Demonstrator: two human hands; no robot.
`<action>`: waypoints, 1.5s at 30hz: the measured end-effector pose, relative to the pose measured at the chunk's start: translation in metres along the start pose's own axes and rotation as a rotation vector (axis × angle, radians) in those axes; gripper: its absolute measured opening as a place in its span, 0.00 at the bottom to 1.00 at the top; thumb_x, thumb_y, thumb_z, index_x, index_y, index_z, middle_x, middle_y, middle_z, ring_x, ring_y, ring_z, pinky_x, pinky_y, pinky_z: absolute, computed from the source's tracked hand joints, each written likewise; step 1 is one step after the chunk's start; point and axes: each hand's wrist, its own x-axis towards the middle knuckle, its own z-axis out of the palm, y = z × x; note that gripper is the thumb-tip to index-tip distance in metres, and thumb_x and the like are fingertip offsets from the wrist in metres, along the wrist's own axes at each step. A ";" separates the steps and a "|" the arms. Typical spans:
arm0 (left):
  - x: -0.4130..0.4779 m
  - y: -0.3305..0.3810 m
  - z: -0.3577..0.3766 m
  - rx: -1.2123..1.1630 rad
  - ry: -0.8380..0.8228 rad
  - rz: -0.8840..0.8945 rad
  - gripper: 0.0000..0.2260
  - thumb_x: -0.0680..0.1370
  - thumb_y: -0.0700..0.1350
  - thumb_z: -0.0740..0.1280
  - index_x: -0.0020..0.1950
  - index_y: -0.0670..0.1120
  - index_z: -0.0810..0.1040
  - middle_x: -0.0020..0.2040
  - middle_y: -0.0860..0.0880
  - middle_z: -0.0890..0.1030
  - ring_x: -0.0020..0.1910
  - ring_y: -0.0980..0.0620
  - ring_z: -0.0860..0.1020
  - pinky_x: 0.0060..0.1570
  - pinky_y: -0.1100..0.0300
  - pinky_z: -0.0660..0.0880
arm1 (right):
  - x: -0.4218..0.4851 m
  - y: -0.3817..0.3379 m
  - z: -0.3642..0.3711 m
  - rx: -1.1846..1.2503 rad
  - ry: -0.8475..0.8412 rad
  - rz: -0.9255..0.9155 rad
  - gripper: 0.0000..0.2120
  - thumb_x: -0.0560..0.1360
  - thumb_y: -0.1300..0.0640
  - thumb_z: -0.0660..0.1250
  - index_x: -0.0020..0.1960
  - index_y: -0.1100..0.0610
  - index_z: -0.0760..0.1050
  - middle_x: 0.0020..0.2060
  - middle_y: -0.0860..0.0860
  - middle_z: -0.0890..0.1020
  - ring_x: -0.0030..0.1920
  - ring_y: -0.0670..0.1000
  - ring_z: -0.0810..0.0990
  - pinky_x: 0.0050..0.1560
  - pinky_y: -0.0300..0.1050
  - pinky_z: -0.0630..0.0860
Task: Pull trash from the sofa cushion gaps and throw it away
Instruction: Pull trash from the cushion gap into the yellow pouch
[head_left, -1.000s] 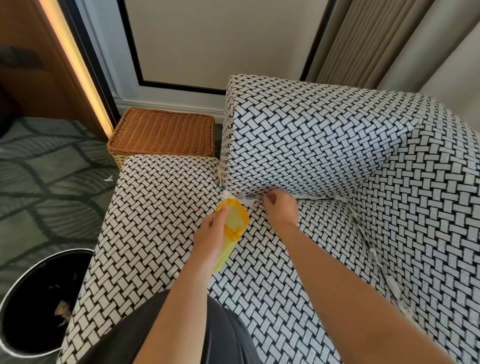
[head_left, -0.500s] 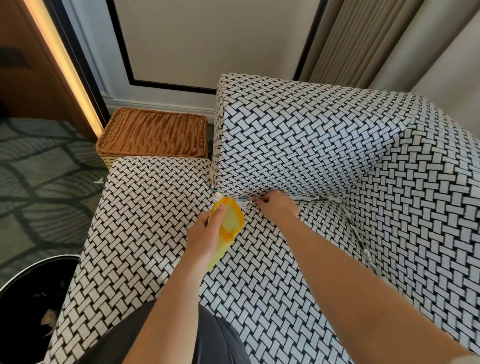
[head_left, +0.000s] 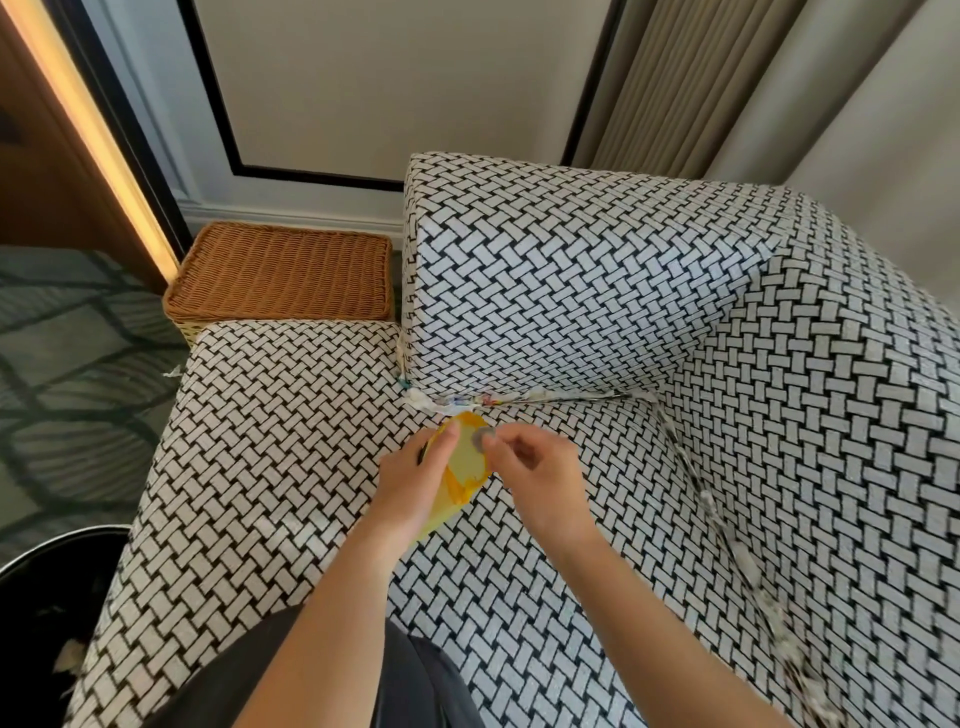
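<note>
Trash (head_left: 480, 401) lines the gap where the back cushion (head_left: 561, 291) meets the seat (head_left: 260, 441), a strip of crumpled paper at 12 o'clock from the hands, and more of it runs down the side gap (head_left: 727, 530) toward 4 o'clock. The left hand (head_left: 415, 480) is wrapped around a yellow bag (head_left: 465, 470), holding its mouth open and tipped toward the gap. The right hand (head_left: 540, 475) pinches a small grey scrap (head_left: 482, 437) between thumb and fingertips right at the bag's rim. The step in hand looks like dropping that scrap into the bag; it would go best if the pinch opens only once the scrap is past the rim, with the left grip keeping the mouth wide and close under the fingers so nothing falls back onto the seat. What the bag already holds cannot be told. A black bin (head_left: 47, 613) stands on the floor at 8 o'clock, partly out of view, with a few pale scraps inside. A wicker basket (head_left: 283, 270) sits beside the seat at 11 o'clock; it shows only a flat woven top. Much of the gap trash is not yet pulled.
</note>
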 end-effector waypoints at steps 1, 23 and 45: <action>0.000 -0.001 0.000 0.012 -0.013 0.005 0.27 0.73 0.69 0.54 0.64 0.55 0.70 0.65 0.49 0.70 0.54 0.55 0.72 0.43 0.64 0.65 | 0.000 0.000 0.002 -0.041 -0.038 -0.013 0.10 0.76 0.58 0.64 0.39 0.59 0.79 0.26 0.49 0.72 0.26 0.43 0.65 0.27 0.33 0.62; 0.011 -0.001 0.000 -0.074 0.004 0.000 0.22 0.77 0.62 0.55 0.64 0.50 0.69 0.60 0.47 0.71 0.47 0.59 0.72 0.36 0.67 0.64 | 0.105 0.082 -0.009 -0.913 0.283 0.518 0.20 0.72 0.39 0.63 0.57 0.51 0.76 0.57 0.52 0.75 0.60 0.54 0.69 0.57 0.49 0.64; 0.015 -0.006 -0.001 -0.060 -0.018 -0.001 0.33 0.66 0.75 0.56 0.62 0.55 0.71 0.63 0.45 0.70 0.56 0.48 0.74 0.50 0.57 0.69 | 0.109 0.083 -0.011 -0.925 0.136 0.448 0.15 0.76 0.44 0.60 0.57 0.49 0.76 0.56 0.52 0.77 0.61 0.55 0.68 0.58 0.50 0.63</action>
